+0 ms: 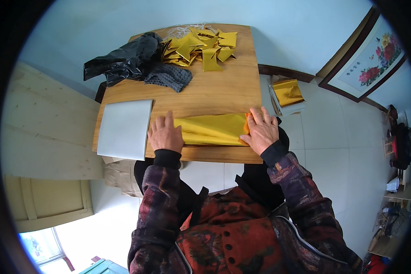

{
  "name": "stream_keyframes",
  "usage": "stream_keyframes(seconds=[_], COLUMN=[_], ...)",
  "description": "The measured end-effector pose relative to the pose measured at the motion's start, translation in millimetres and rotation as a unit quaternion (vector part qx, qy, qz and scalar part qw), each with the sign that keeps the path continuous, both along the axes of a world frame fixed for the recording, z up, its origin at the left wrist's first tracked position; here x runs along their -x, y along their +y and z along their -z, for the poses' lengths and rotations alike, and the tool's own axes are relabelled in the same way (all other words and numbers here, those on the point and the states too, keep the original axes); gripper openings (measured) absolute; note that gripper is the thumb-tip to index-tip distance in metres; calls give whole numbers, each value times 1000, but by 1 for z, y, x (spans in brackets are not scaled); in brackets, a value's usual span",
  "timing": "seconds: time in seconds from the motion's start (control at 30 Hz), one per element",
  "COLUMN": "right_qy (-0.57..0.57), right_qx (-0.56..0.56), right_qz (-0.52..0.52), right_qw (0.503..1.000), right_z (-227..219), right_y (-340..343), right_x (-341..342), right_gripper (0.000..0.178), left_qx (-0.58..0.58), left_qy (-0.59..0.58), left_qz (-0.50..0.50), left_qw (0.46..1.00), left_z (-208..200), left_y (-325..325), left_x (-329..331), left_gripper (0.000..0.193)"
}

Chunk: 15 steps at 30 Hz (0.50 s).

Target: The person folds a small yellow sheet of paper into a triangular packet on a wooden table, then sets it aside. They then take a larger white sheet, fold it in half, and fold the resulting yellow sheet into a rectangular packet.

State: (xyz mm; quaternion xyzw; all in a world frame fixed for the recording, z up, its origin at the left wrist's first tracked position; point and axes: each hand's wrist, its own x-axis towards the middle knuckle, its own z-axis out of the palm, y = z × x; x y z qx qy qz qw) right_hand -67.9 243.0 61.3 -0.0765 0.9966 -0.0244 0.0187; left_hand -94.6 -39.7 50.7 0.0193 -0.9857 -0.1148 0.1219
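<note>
A folded sheet of gold paper lies along the near edge of a small wooden table. My left hand lies flat on its left end. On its right end, where an orange edge shows, my right hand presses down with fingers spread. Neither hand grips anything.
A white sheet lies at the table's left. At the far side sit a pile of folded gold paper shapes, a black plastic bag and a grey knitted cloth. More gold paper lies on the tiled floor at right.
</note>
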Motion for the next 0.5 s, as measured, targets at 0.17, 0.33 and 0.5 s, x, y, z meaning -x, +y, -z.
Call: stream_keyframes(seconds=[0.17, 0.33, 0.5], right_qy=[-17, -12, -2], right_qx=[11, -7, -3], right_qz=[13, 26, 13], right_qw=[1000, 1000, 1000], right_z=[-1, 1, -2], right_y=[0, -2, -1], right_x=[0, 0, -3], right_gripper=[68, 64, 71], left_qx=[83, 95, 91], left_qy=[34, -148, -145], left_qz=[318, 353, 325], left_qw=[944, 919, 930], left_z=[6, 21, 22], left_y=[78, 129, 101], left_x=[-9, -33, -57], left_gripper=[54, 89, 93])
